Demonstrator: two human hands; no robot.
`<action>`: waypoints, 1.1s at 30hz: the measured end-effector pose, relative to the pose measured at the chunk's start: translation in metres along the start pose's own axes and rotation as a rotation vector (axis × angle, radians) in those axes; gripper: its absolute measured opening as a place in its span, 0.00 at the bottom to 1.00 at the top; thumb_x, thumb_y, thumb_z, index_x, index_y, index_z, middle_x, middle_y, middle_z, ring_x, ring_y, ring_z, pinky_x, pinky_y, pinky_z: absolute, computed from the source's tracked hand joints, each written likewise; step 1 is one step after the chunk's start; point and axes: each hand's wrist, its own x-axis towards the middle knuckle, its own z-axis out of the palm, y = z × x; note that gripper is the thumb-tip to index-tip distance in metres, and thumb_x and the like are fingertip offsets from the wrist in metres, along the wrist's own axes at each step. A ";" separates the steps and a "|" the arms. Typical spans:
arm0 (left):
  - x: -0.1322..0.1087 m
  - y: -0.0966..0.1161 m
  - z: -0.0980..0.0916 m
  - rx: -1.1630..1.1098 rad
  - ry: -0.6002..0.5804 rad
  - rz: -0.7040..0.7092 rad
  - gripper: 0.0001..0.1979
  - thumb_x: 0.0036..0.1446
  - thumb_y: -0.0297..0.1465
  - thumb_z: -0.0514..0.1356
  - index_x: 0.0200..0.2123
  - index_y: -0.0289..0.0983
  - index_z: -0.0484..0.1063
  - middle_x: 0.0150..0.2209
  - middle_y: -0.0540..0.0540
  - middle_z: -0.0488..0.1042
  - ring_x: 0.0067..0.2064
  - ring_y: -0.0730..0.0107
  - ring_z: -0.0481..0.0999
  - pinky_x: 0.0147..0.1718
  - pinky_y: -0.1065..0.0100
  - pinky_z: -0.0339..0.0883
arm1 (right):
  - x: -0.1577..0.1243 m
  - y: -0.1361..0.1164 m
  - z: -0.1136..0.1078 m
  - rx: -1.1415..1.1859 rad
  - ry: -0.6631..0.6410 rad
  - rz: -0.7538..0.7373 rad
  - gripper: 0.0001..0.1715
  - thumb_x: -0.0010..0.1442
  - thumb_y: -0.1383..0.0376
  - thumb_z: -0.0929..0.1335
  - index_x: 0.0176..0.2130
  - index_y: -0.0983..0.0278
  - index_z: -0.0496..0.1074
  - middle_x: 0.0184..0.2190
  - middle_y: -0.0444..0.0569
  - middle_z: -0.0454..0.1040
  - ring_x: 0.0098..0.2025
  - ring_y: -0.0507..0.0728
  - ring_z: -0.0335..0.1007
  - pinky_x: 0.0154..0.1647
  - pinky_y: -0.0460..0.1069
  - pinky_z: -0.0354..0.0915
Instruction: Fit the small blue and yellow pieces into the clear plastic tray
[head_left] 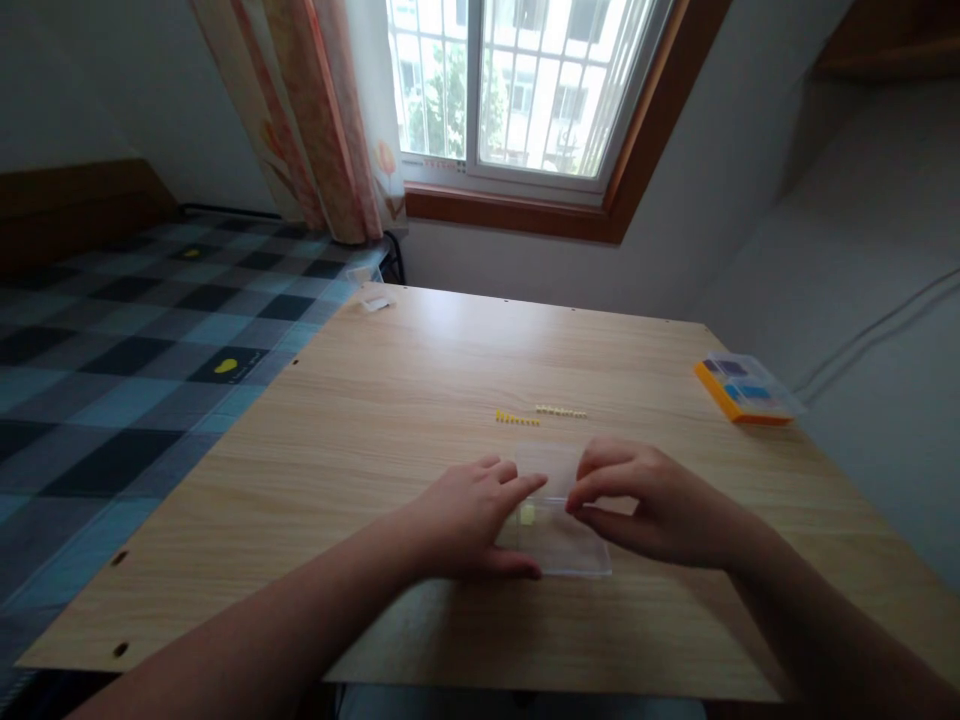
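A clear plastic box (566, 550) lies on the table in front of me, its transparent lid (544, 465) folded back behind it. Inside, at the left, sits a small pale yellow piece (527, 514). My left hand (476, 515) grips the box's left side, thumb at the front corner and index finger over the back edge. At the right part of the box, my right hand (645, 500) is closed in a pinch; anything between its fingertips is too small to make out. Just beyond the lid lie a row of yellow pieces (517, 419) and a row of paler pieces (561, 411).
An orange case with a clear cover (746, 388) stands at the table's right edge. Small clear containers (377, 302) sit at the far left corner of the wooden table (360, 400). A bed with a checked cover (150, 330) adjoins on the left, and a window is ahead.
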 end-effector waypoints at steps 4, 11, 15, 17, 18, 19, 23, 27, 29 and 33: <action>0.000 -0.001 0.002 0.002 0.006 0.001 0.45 0.54 0.55 0.68 0.68 0.38 0.62 0.54 0.38 0.75 0.53 0.47 0.75 0.51 0.54 0.70 | -0.008 0.002 0.027 -0.124 -0.142 0.015 0.09 0.63 0.73 0.69 0.35 0.61 0.79 0.33 0.46 0.77 0.36 0.54 0.69 0.39 0.50 0.62; 0.000 -0.004 0.007 0.001 0.033 0.019 0.45 0.53 0.55 0.69 0.67 0.39 0.63 0.53 0.39 0.75 0.52 0.48 0.75 0.51 0.53 0.70 | 0.001 0.012 0.044 -0.257 -0.158 -0.030 0.12 0.63 0.72 0.69 0.27 0.64 0.74 0.30 0.46 0.76 0.31 0.53 0.66 0.34 0.50 0.58; 0.000 -0.003 0.007 -0.007 0.040 0.020 0.45 0.53 0.54 0.69 0.67 0.39 0.63 0.52 0.39 0.76 0.52 0.47 0.75 0.51 0.53 0.70 | -0.003 0.014 0.041 -0.222 -0.125 -0.049 0.12 0.65 0.71 0.67 0.30 0.63 0.76 0.30 0.46 0.76 0.31 0.53 0.66 0.34 0.51 0.57; 0.000 -0.002 0.006 -0.011 0.032 0.014 0.45 0.53 0.54 0.69 0.67 0.38 0.64 0.52 0.38 0.75 0.52 0.46 0.75 0.50 0.52 0.70 | -0.006 0.014 0.038 -0.194 -0.139 -0.044 0.12 0.65 0.71 0.66 0.32 0.62 0.77 0.30 0.46 0.76 0.32 0.54 0.67 0.35 0.51 0.58; 0.000 -0.002 0.006 -0.013 0.029 0.011 0.45 0.53 0.54 0.69 0.67 0.38 0.64 0.53 0.38 0.75 0.52 0.46 0.75 0.50 0.52 0.70 | -0.007 0.014 0.038 -0.190 -0.149 -0.041 0.12 0.65 0.71 0.66 0.32 0.62 0.77 0.30 0.46 0.76 0.33 0.53 0.68 0.35 0.51 0.58; 0.000 -0.002 0.005 -0.016 0.027 0.009 0.45 0.53 0.54 0.69 0.67 0.38 0.64 0.53 0.37 0.75 0.52 0.46 0.75 0.50 0.52 0.70 | -0.007 0.014 0.037 -0.193 -0.159 -0.043 0.13 0.65 0.71 0.66 0.31 0.62 0.77 0.30 0.46 0.76 0.32 0.53 0.67 0.35 0.51 0.58; -0.001 -0.002 0.005 -0.031 0.027 0.013 0.45 0.53 0.53 0.70 0.68 0.39 0.63 0.53 0.38 0.75 0.54 0.46 0.75 0.51 0.53 0.70 | -0.008 0.015 0.040 -0.230 -0.158 -0.055 0.14 0.65 0.71 0.67 0.28 0.62 0.75 0.28 0.45 0.74 0.30 0.52 0.65 0.32 0.50 0.55; -0.001 -0.002 0.005 -0.024 0.031 0.017 0.45 0.53 0.53 0.70 0.68 0.39 0.62 0.53 0.39 0.76 0.54 0.47 0.75 0.51 0.54 0.70 | -0.007 0.018 0.046 -0.259 -0.129 -0.042 0.14 0.66 0.70 0.66 0.30 0.62 0.76 0.28 0.45 0.74 0.29 0.52 0.63 0.32 0.50 0.54; 0.000 -0.003 0.006 -0.027 0.036 0.020 0.45 0.53 0.53 0.70 0.68 0.39 0.62 0.52 0.39 0.76 0.54 0.47 0.75 0.51 0.54 0.70 | -0.007 0.019 0.048 -0.268 -0.116 -0.037 0.13 0.67 0.69 0.66 0.32 0.62 0.77 0.28 0.45 0.74 0.30 0.53 0.64 0.32 0.50 0.54; 0.000 -0.002 0.006 -0.034 0.042 0.018 0.45 0.53 0.53 0.70 0.67 0.39 0.63 0.52 0.40 0.76 0.54 0.46 0.75 0.51 0.54 0.70 | -0.007 0.018 0.050 -0.265 -0.100 -0.034 0.12 0.67 0.69 0.66 0.33 0.62 0.78 0.28 0.45 0.74 0.30 0.53 0.64 0.32 0.50 0.54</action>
